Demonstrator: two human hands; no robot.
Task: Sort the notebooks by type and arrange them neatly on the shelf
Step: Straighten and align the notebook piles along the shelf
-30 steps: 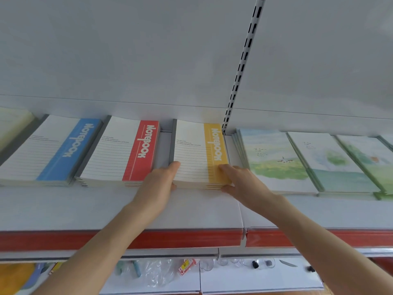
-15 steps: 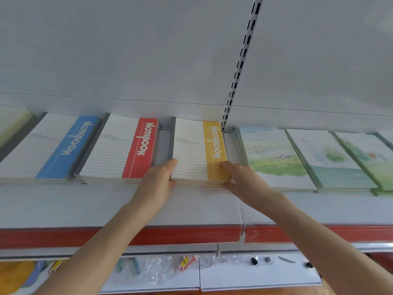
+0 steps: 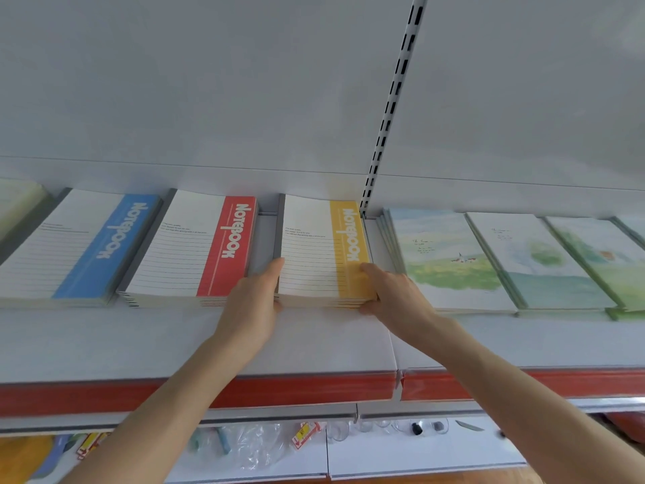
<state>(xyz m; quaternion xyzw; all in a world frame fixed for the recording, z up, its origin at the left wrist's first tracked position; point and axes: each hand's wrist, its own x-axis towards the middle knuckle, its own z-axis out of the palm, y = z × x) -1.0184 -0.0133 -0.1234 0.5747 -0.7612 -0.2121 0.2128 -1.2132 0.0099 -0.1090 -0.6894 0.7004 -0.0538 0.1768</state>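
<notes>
Yellow-banded notebooks (image 3: 324, 253) lie in a flat stack at the centre of the frame. They rest on the white shelf (image 3: 174, 344), just below the foot of the slotted upright (image 3: 394, 99).

Left hand (image 3: 251, 305): fingers straight and laid flat against the stack's frame-left side, pressing rather than clasping.

Right hand (image 3: 394, 295): fingers extended along the opposite side, forefinger tip at the near corner of the yellow band, thumb low at the front edge. Nothing is lifted; the stack sits bracketed between the two hands.

Toward the left of the frame lies the red-banded stack (image 3: 195, 246), near but not touching, with the blue-banded stack (image 3: 69, 246) beyond it. Toward the right, landscape-cover notebooks (image 3: 450, 260) lie in overlapping rows. A red price strip (image 3: 279, 389) runs along the shelf front.

Step in hand, as judged: squaring the yellow stack so that its edges sit flush and parallel to its neighbours. Sorting by type appears largely done in the visible span, since each kind has its own pile.

The next move calls for even, light inward pressure from both sides, so that the upper copies neither buckle nor slip. The gap to the red stack looks wider than that between red and blue, so a small slide toward the left of the frame may even the spacing.
</notes>
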